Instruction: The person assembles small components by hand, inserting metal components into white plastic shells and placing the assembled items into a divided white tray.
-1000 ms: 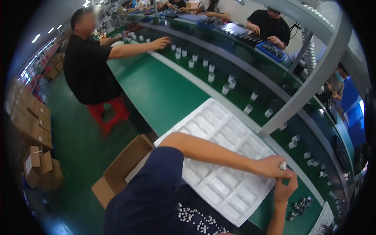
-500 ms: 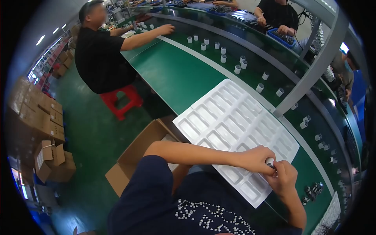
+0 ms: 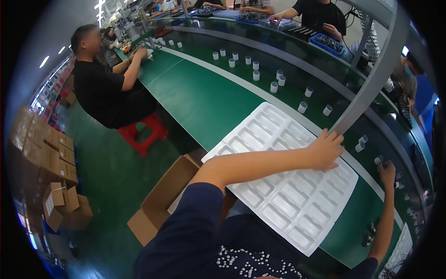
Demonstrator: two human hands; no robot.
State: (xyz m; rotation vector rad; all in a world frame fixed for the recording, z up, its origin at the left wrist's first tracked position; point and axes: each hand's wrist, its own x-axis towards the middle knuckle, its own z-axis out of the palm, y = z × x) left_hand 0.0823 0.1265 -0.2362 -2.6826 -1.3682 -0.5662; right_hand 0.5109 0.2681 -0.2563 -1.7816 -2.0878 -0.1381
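No white cylinder shows in the tray [image 3: 297, 228] on the green desk [image 3: 200, 97]; many stand on the belt [image 3: 291, 93] beyond. Left hand [image 3: 326, 151]: fingers apart at the tray's far side, nothing visibly held. Right hand [image 3: 387, 175]: beside one white cylinder [image 3: 378, 160] on the belt; whether its fingers are clamped, I cannot tell

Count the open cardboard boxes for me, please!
2: one open box, just left of the white tray; another open box, at the lower left by the stacked boxes. Others may be hidden.
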